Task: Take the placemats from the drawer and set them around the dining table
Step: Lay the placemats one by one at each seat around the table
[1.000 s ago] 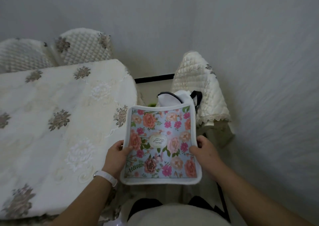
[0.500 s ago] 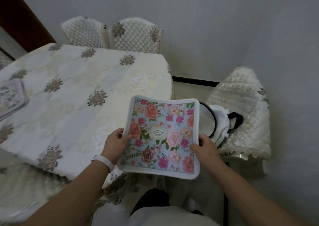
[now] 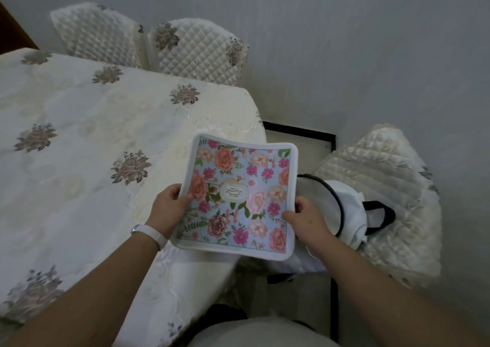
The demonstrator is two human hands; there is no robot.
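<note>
I hold a floral placemat (image 3: 240, 195), light blue with pink and orange roses and a white border, over the right end of the dining table (image 3: 79, 161). My left hand (image 3: 169, 206) pinches its left edge, thumb on top. My right hand (image 3: 305, 219) grips its right edge low down. The mat's left half is above the cream embroidered tablecloth; its right part hangs past the table's edge. The drawer is out of view.
Two quilted chair backs (image 3: 148, 47) stand behind the table against the grey wall. A third covered chair (image 3: 384, 187) at the right carries a white bag with black handles (image 3: 350, 208). A narrow gap of floor lies between table and that chair.
The view has swung left, bringing more of the table in. The placemat has moved left with both hands, from over the chair and bag to over the table's right end.
</note>
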